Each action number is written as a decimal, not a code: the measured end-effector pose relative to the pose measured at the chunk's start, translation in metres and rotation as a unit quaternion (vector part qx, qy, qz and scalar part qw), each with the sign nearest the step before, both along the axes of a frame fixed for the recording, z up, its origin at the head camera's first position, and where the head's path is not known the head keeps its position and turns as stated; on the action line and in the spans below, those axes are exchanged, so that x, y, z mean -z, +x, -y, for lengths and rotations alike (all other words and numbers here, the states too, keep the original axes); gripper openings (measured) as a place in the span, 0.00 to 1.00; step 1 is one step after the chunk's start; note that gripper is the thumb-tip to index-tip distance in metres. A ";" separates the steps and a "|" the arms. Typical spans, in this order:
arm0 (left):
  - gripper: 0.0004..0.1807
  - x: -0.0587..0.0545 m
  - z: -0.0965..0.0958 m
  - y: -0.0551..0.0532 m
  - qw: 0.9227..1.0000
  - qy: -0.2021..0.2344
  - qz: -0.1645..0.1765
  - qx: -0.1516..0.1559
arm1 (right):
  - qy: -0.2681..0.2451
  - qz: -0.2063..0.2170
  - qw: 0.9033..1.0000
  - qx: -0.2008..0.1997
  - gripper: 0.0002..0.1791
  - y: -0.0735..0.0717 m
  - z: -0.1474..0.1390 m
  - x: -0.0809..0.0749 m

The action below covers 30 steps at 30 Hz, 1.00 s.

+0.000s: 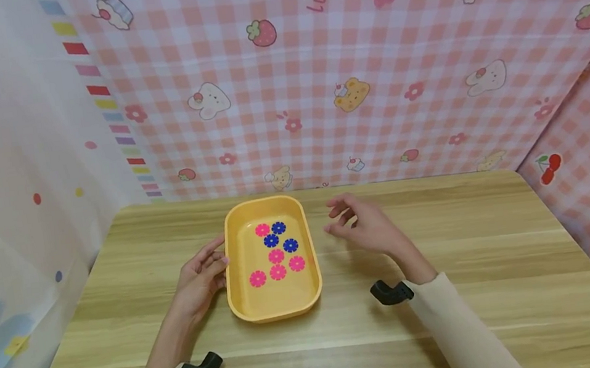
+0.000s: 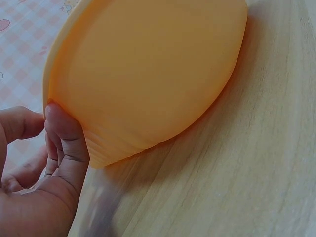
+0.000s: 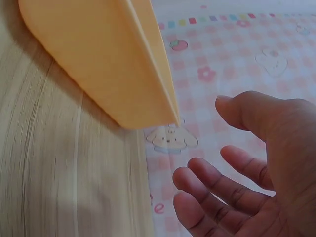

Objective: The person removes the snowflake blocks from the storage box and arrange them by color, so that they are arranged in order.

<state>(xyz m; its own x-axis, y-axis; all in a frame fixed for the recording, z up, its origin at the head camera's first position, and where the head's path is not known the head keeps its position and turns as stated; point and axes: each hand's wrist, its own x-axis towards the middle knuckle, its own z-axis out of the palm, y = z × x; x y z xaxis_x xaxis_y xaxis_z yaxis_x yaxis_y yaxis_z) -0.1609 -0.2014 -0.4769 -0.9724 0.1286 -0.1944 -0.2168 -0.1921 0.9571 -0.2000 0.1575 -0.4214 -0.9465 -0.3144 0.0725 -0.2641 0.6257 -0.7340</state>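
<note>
A yellow rectangular tray (image 1: 277, 306) lies on the wooden table. Inside are several flat notched plastic discs, some pink (image 1: 258, 279), others blue (image 1: 291, 245). My left hand (image 1: 200, 281) holds the tray's left edge, thumb at the rim and fingers against the outer side; the left wrist view shows the thumb (image 2: 64, 123) pressed to the tray wall (image 2: 158, 64). To the right of the tray, apart from it, my right hand (image 1: 365, 224) hovers with loosely bent fingers and nothing between them. In the right wrist view, its thumb (image 3: 247, 111) stands away from the fingers.
The wooden table (image 1: 481, 284) extends to both sides of the tray and toward me. A pink checked cloth (image 1: 313, 69) hangs behind the table's far edge, with further printed cloths at left and right. A black device (image 1: 391, 292) sits at each wrist.
</note>
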 end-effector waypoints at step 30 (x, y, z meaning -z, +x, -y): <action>0.33 0.000 0.001 0.001 1.000 0.007 -0.004 0.008 | 0.027 0.035 0.994 -0.096 0.35 -0.017 0.081 -0.027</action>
<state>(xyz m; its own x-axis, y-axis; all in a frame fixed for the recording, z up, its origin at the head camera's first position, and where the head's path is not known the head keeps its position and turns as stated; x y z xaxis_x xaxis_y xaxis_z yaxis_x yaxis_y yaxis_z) -0.1601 -0.2019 -0.4769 -0.9717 0.1465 -0.1855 -0.2129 -0.2012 0.9561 -0.2170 0.0762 -0.3945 -0.8707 -0.4916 -0.0143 -0.3313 0.6079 -0.7216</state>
